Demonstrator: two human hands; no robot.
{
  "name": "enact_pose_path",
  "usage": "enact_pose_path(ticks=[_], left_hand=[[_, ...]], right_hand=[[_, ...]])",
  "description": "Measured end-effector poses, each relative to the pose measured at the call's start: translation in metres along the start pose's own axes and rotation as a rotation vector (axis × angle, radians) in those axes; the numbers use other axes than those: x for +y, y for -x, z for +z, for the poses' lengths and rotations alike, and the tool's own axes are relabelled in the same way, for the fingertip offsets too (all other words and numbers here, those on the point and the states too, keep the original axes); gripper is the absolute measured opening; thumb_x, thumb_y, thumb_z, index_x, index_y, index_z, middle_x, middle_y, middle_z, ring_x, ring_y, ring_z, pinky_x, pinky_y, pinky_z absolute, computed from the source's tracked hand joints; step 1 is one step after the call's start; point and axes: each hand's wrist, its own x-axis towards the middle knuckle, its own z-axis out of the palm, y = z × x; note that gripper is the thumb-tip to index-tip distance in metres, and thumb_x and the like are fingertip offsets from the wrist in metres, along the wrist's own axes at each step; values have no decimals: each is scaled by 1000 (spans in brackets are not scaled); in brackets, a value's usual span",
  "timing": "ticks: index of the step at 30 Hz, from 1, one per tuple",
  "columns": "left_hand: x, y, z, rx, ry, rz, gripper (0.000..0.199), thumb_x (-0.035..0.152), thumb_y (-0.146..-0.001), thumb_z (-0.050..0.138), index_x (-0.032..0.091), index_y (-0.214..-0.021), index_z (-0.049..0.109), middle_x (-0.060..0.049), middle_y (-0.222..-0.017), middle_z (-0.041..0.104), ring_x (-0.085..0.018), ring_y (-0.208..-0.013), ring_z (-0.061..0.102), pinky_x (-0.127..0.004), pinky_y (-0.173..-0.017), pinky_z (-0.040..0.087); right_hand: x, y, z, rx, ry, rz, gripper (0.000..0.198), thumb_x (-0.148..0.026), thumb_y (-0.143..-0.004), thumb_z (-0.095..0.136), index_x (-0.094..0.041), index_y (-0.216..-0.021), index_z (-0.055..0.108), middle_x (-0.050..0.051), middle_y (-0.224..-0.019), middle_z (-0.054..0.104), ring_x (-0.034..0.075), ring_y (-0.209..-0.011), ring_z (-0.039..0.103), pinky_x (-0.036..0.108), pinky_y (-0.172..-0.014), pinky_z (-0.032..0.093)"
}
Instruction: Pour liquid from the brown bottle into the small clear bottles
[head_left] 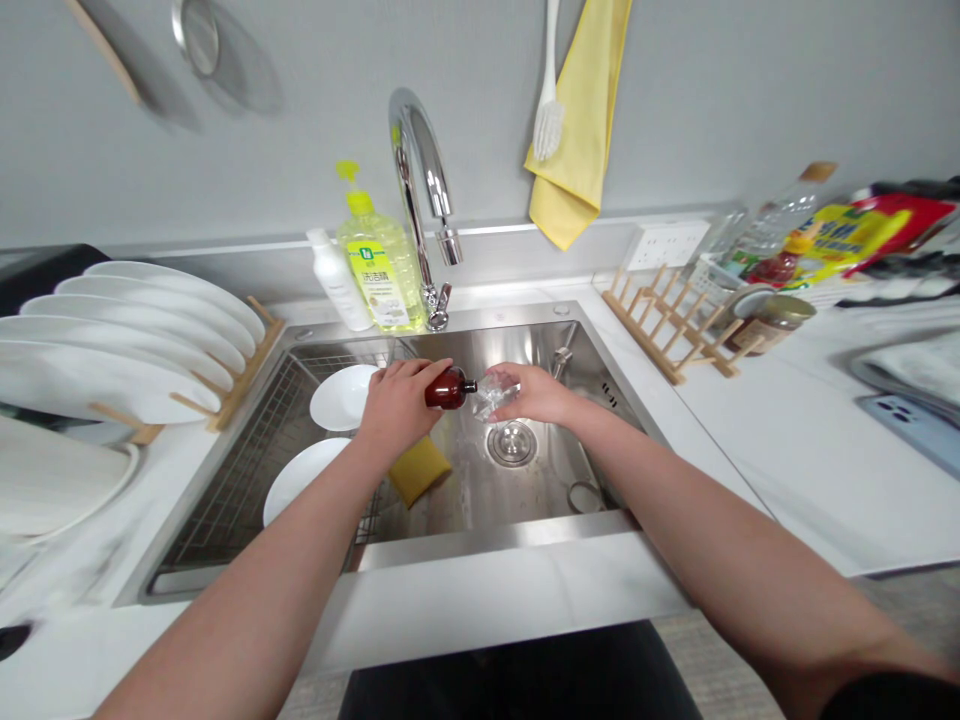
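Over the sink (480, 555), my left hand (405, 400) is closed around a dark brown bottle (445, 388), tipped on its side with its narrow black neck pointing right. My right hand (536, 395) grips a small clear glass (493, 394), whose shape is partly hidden by the fingers. The bottle's neck is right at the glass; whether they touch I cannot tell. Under my left hand lies a yellow sponge (420, 470) in the basin. Two white bowls (341, 400) rest on the rack at the left side, partly covered by my left hand and forearm.
A chrome faucet (420, 170) rises behind the basin, beside a green dish soap bottle (381, 265) and a white bottle (337, 280). White plates (112, 380) stand in a wooden rack at left. An unfilled wooden rack (675, 320), jars and a phone (911, 430) are at right.
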Motion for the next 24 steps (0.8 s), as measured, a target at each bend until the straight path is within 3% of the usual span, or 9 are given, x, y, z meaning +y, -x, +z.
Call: enact_pose_path(ticks=[24], left_hand=[[2, 0, -2, -23, -4, -14, 74, 30, -93, 81, 39, -164, 65, -8, -155, 74, -38, -141, 66, -53, -114, 49]], right_hand=[[-1, -1, 0, 4, 17, 13, 85, -32, -63, 111, -20, -140, 78, 9, -125, 85, 31, -117, 80, 44, -110, 60]])
